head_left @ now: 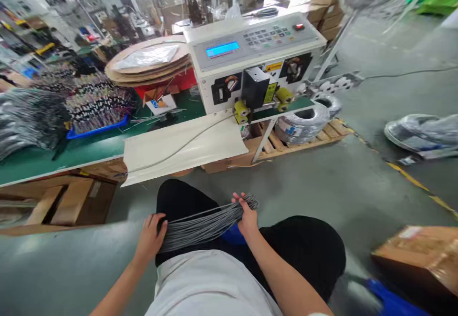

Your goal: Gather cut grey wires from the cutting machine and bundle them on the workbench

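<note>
- Status: one bundle of grey wires (200,229) gathered, lying across my lap over the dark trousers (302,244). It's off the counter (34,169).
- Right hand (247,215): closed round the bundle's right end, thumb on top. Firm hold, by the look of it.
- Left hand (153,232): at the opposite end, fingers bent, thumb by the strands. Can't tell whether it grips or just steadies them.
- Done, as I read it: strands collected and roughly parallel. No tie visible round them, so I'd call the bundle loose.
- Not finished: one strand runs apart along the upper edge; left end fans out. Evening up looks incomplete.
- Machine (198,51): display (222,49) lit blue. One grey cable (186,144) runs from the yellow rollers (241,111) down the cream chute (218,147); not in my bundle.
- Big grey wire pile (30,123) on the counter, next to a blue tray (96,131) of wires. Looks like earlier output; can't confirm.
- Wrapped coils (299,126) sit on the pallet (324,139), so stock remains. Total count: can't tell.
</note>
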A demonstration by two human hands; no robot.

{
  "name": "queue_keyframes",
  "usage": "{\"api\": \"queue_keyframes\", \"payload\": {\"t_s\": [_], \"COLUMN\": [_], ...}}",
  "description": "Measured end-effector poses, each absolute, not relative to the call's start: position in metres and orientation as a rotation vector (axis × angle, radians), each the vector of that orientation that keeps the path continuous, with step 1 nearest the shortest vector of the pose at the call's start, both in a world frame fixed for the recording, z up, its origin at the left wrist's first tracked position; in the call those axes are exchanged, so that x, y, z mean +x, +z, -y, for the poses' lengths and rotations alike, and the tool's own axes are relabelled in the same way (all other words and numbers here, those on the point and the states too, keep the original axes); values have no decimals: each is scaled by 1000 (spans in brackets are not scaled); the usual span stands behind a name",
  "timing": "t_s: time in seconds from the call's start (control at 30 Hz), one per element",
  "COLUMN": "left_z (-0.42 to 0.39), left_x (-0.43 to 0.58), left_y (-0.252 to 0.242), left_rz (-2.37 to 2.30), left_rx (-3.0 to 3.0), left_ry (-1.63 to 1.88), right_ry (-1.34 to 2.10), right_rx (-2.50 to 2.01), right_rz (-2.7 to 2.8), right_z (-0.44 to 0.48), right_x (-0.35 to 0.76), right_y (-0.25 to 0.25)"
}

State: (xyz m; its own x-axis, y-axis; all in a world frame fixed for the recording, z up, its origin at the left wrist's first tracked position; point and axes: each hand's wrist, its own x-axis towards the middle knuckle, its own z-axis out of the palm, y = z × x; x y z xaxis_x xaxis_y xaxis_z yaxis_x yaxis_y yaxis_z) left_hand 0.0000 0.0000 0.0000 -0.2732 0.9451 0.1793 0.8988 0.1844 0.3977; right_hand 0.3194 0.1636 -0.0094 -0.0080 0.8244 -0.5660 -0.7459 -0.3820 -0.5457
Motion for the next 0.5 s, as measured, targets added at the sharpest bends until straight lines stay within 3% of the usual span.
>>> {"api": "queue_keyframes", "payload": {"t_s": [0.2,0.33,0.5], "left_z": [-81,-134,-140], "left_x": [90,152,192], "left_y": [59,53,40], "left_rz": [-1859,-1700,-1721], "left_rx": [1977,1989,2042], "left_ry": [332,200,107], "right_ry": [1676,1702,1584], "right_rx": [-1019,-991,-1021], "right_rz": [179,257,181], "right_z": [-168,-168,-159], "right_x": [327,327,324], "right_y": [-15,-18,-27]}}
